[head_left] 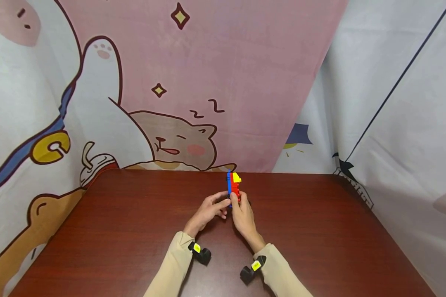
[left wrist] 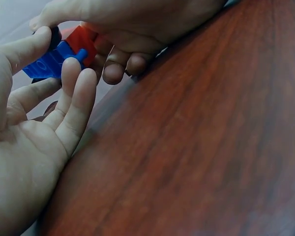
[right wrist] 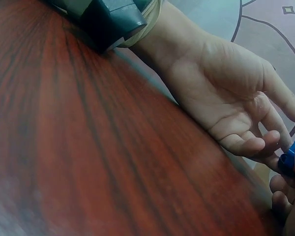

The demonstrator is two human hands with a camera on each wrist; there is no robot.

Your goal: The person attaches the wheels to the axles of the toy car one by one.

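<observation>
A small toy car of building bricks (head_left: 233, 185) is held upright above the table, between both hands. It has a blue base, red bricks and a yellow sloped piece at its top end. My left hand (head_left: 208, 211) pinches the blue base (left wrist: 48, 63) by a dark round part, with thumb and a finger on opposite sides. Its other fingers reach out below the toy. My right hand (head_left: 243, 216) grips the red side (left wrist: 82, 42), its thumb towards the head camera. In the right wrist view, a blue end (right wrist: 287, 164) shows, while most of the toy is hidden.
The dark red wooden table (head_left: 134, 247) spreads around both forearms. A printed cartoon cloth (head_left: 252, 82) hangs behind the table and along its sides. Black cameras sit on both wrists, the left one (head_left: 204, 256) and the right one (head_left: 247, 274), over beige sleeves.
</observation>
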